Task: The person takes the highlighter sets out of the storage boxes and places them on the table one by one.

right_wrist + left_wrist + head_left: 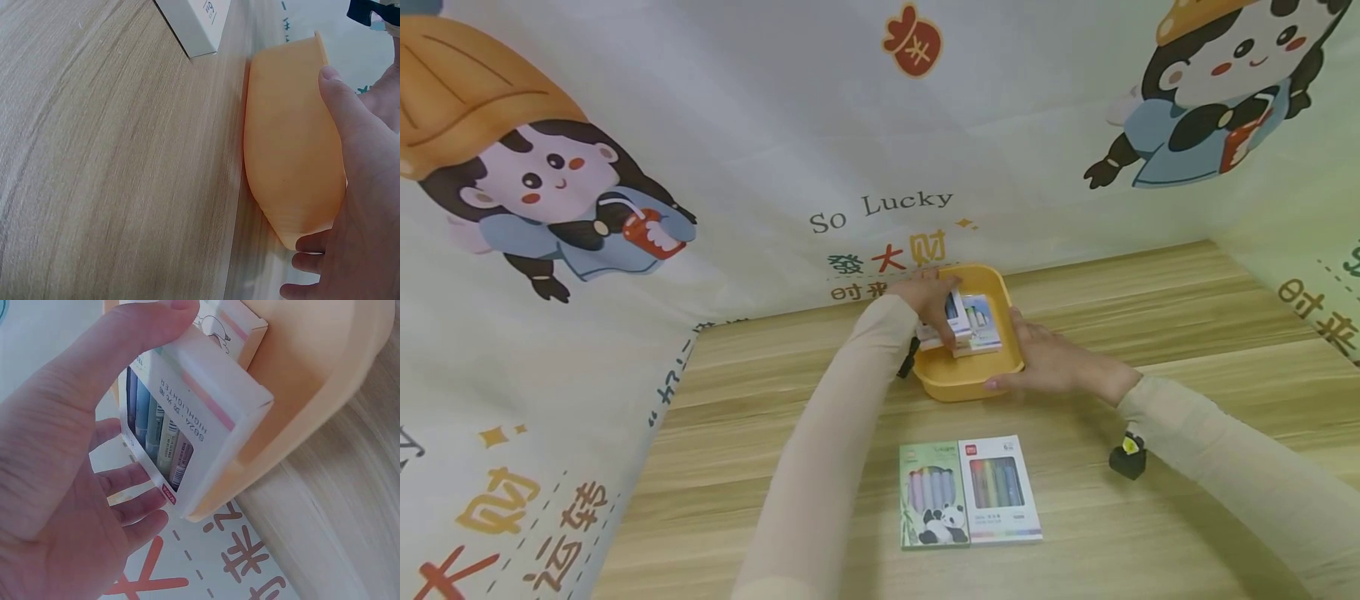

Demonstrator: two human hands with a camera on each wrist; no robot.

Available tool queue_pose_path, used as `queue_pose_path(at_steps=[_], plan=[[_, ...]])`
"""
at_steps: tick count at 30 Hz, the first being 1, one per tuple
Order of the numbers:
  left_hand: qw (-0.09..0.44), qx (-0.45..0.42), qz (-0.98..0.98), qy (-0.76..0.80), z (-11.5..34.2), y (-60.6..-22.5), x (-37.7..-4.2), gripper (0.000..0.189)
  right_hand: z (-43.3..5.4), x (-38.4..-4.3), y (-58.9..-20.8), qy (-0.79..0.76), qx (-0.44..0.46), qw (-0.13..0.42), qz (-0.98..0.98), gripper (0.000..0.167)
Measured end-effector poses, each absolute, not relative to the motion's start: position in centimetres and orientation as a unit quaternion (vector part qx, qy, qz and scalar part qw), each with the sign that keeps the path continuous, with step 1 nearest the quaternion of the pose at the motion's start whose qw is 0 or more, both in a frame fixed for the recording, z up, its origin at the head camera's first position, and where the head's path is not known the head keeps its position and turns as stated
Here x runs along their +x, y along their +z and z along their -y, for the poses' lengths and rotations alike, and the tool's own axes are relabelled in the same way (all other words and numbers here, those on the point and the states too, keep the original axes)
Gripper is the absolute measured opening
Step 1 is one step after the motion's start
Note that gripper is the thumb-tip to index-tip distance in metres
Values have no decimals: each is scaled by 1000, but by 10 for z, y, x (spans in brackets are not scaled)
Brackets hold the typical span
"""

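My left hand (931, 302) reaches into a yellow plastic bin (962, 390) and holds a white box of highlighters (206, 403) between thumb and fingers. Through the box's window, several pastel pens (165, 440) show. Under and beside it in the bin lies another pen box (983, 323), partly covered by the held one. At the bin's right side, my right hand (1052, 358) grips the wall, with the thumb at the near corner and the fingers farther back. The right wrist view shows the thumb on the rim of the bin (290, 137).
On the wooden table (737, 467), nearer me, two flat boxes lie side by side: a green panda box of pens (934, 496) and a white windowed box (1000, 490). A printed cloth backdrop (760, 150) stands close behind the bin and along both sides.
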State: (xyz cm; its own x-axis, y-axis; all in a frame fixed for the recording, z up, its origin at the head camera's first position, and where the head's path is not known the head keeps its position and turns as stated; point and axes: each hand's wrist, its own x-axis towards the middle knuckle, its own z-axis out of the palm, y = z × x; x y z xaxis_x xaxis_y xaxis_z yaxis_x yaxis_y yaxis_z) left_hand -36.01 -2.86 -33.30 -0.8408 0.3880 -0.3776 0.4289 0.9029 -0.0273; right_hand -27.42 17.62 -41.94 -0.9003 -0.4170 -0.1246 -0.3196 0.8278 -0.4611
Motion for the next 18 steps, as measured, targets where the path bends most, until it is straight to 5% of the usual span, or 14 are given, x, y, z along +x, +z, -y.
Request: queue_pose_path(at_steps=[18], plan=[[182, 203, -960, -65, 33, -327, -359, 116, -177, -275, -420, -226, -205, 102, -947, 133]])
